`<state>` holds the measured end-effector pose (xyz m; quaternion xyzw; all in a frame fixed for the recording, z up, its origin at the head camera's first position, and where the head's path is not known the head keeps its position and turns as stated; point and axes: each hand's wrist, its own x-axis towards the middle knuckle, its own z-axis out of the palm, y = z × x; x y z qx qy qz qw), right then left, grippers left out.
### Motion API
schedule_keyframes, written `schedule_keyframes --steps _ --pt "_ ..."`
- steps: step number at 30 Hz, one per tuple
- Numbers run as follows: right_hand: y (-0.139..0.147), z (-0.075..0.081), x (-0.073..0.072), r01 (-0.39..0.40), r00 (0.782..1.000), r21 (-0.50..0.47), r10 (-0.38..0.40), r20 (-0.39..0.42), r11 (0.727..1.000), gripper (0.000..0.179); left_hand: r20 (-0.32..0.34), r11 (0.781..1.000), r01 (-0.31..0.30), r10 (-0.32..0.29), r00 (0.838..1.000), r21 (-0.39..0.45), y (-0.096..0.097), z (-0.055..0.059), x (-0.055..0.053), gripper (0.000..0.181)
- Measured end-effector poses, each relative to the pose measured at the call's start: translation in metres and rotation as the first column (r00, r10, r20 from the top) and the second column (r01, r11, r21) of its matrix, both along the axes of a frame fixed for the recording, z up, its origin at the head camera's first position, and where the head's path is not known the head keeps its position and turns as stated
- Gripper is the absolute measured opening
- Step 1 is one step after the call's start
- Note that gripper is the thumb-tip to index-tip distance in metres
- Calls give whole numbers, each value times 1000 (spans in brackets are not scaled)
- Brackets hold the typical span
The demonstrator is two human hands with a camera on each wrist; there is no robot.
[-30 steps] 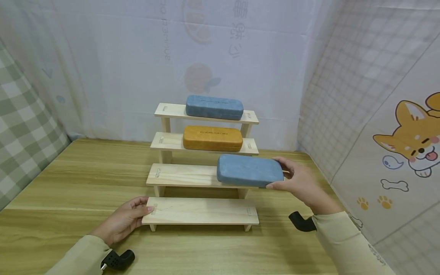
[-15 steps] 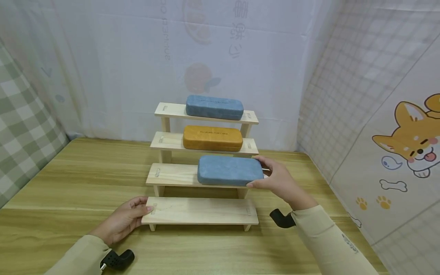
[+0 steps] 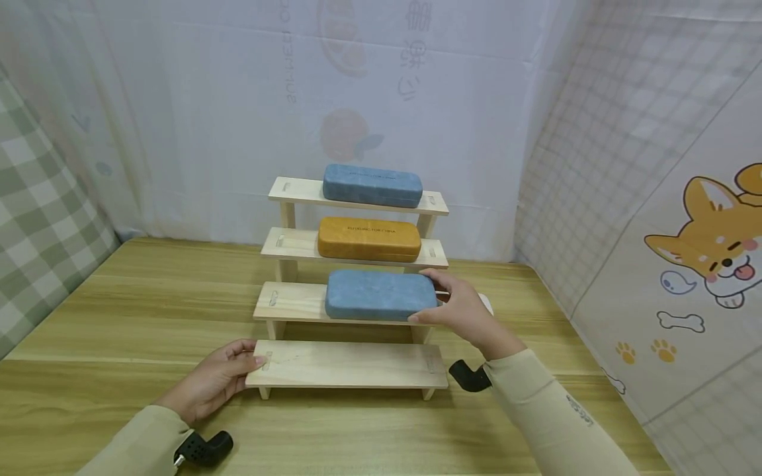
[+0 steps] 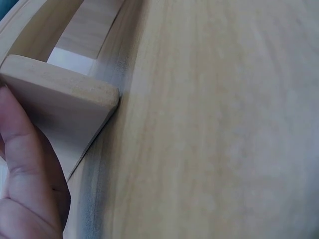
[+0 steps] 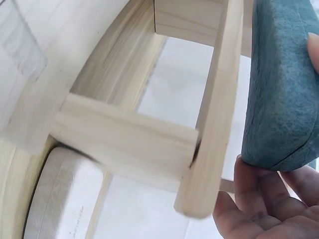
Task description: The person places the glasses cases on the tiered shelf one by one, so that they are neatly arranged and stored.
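My right hand [image 3: 467,317] grips the right end of a blue glasses case [image 3: 381,295], which lies over the second step from the bottom of a wooden tiered stand [image 3: 346,365]. In the right wrist view, fingertips [image 5: 249,186] hold the end of this case [image 5: 284,84] close to the step's edge; whether it touches the wood I cannot tell. My left hand [image 3: 213,378] pinches the left end of the lowest step, thumb on top. In the left wrist view, part of that hand [image 4: 27,174] is beside the stand's wooden end.
An orange glasses case [image 3: 369,239] sits on the step above, and another blue glasses case [image 3: 372,186] on the top step. A pale case with small lettering [image 5: 65,194] shows beside the stand. A white curtain [image 3: 208,132] hangs behind the wood-grain table [image 3: 119,317].
My right hand has moved left along the step with the blue glasses case, uncovering part of a white thing behind the hand. My left hand has stayed on the lowest step.
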<state>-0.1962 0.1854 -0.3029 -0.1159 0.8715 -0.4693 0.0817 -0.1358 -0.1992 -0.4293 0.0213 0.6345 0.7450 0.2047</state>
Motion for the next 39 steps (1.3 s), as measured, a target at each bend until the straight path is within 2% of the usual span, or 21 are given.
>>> schedule_keyframes --steps 9,18,25,39 --pt "-11 -4 -3 -4 1000 -1 4 20 1000 84 -6 1000 6 -6 1000 6 0 -1 0 62" --pt "-17 -8 -6 22 999 33 -23 31 999 91 -1 1000 3 -3 1000 -8 0 0 0 64" --pt "-19 -8 -9 25 999 67 -26 26 997 90 -3 1000 1 -1 1000 -8 0 1 0 66" --pt "-17 -4 -16 -55 998 185 56 -2 981 90 0 1000 5 -5 1000 -6 0 0 0 68"
